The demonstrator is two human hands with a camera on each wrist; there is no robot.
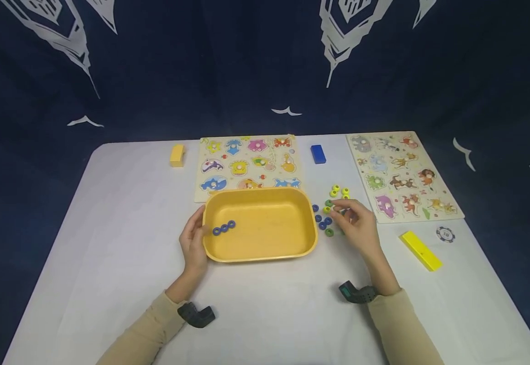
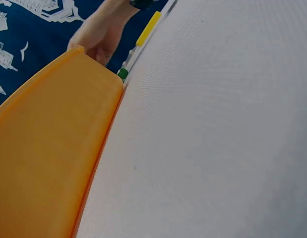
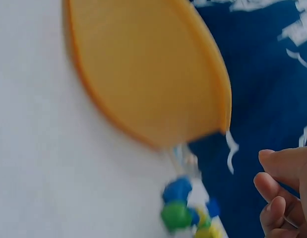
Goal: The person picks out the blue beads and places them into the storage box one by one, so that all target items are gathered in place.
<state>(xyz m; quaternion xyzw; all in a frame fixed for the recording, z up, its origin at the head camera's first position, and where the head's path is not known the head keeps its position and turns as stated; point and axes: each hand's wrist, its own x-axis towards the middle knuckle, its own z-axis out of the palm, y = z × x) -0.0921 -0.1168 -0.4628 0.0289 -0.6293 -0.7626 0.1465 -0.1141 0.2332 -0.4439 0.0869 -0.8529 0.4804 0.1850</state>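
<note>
A yellow plastic tray (image 1: 260, 253) sits in the middle of the table, with three blue ring beads (image 1: 224, 228) in a slanting row inside it. My left hand (image 1: 195, 244) holds the tray by its left end, the thumb at the rim. Just right of the tray lie loose beads: blue ones (image 1: 322, 225), green ones (image 1: 329, 232) and yellow ones (image 1: 334, 193). Over these hovers my right hand (image 1: 355, 223), its fingers loosely bent. In the right wrist view a gap shows between thumb and forefinger, with nothing visible in it.
Behind the tray lies a sea-animal puzzle board (image 1: 248, 162), partly covered by it. Another animal board (image 1: 403, 177) is at the right. Also around are a yellow-orange block (image 1: 177, 155), a blue block (image 1: 318, 154), a long yellow block (image 1: 421, 251) and a poker chip (image 1: 445, 234).
</note>
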